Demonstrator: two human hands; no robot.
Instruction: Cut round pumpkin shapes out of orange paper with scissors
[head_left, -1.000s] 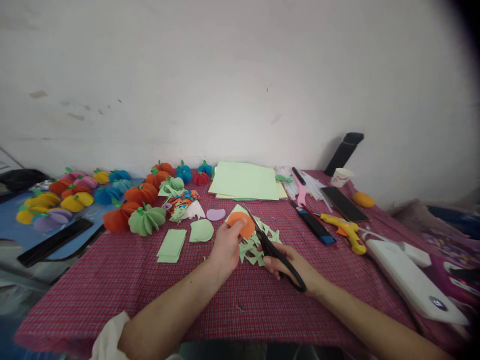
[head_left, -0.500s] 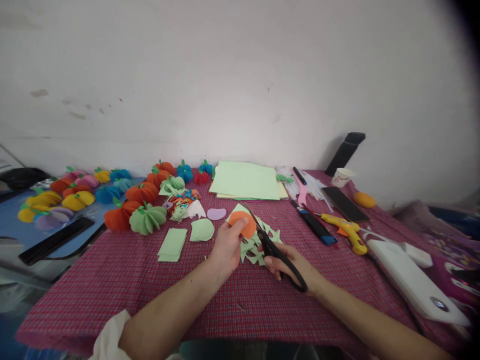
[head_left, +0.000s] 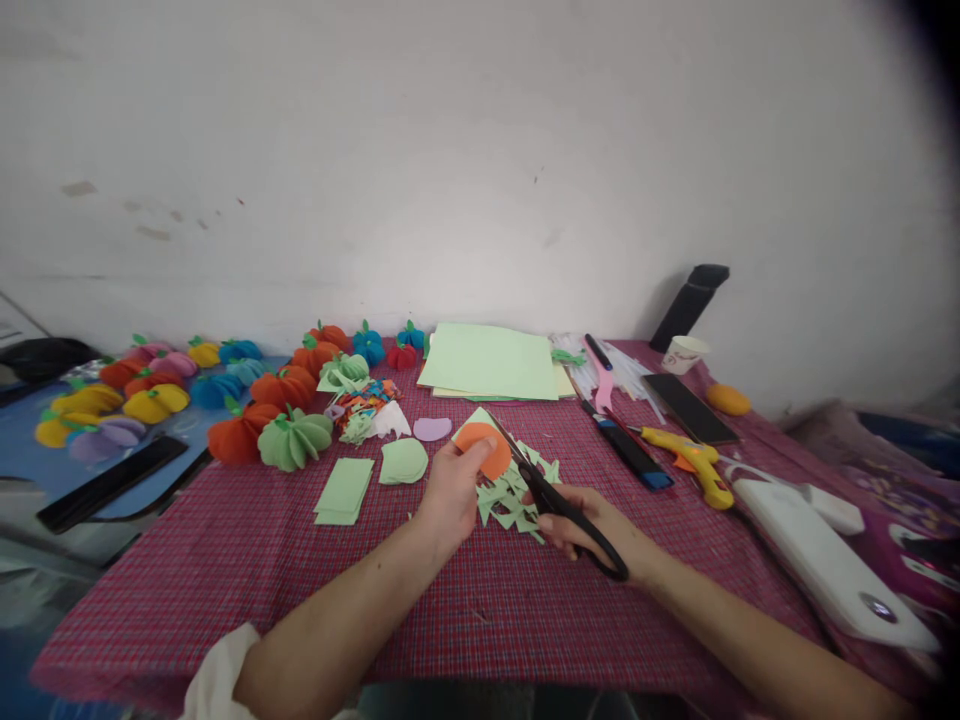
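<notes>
My left hand (head_left: 454, 490) pinches an orange paper shape (head_left: 491, 458) with a rounded edge, laid over a piece of light green paper (head_left: 474, 418) whose corner sticks out behind it. Black-handled scissors (head_left: 562, 505) are gripped in my right hand (head_left: 589, 525), their blades at the right edge of the papers. Below the blades lie green paper offcuts (head_left: 514, 500). To the left of my left hand are a stack of green paper rectangles (head_left: 343, 490), a stack of rounded green cutouts (head_left: 403, 462) and a purple cutout (head_left: 433, 429).
Several paper pumpkins (head_left: 285, 388) stand at the left, beside colourful scraps (head_left: 367, 405). Green sheets (head_left: 491, 360) lie at the back. On the right are a utility knife (head_left: 634, 452), a yellow glue gun (head_left: 690, 460), a phone (head_left: 690, 408), a paper cup (head_left: 684, 353) and a white device (head_left: 832, 560).
My right hand has drawn slightly right and down with the scissors. A narrow green offcut now shows beneath the blades. My left hand has barely moved.
</notes>
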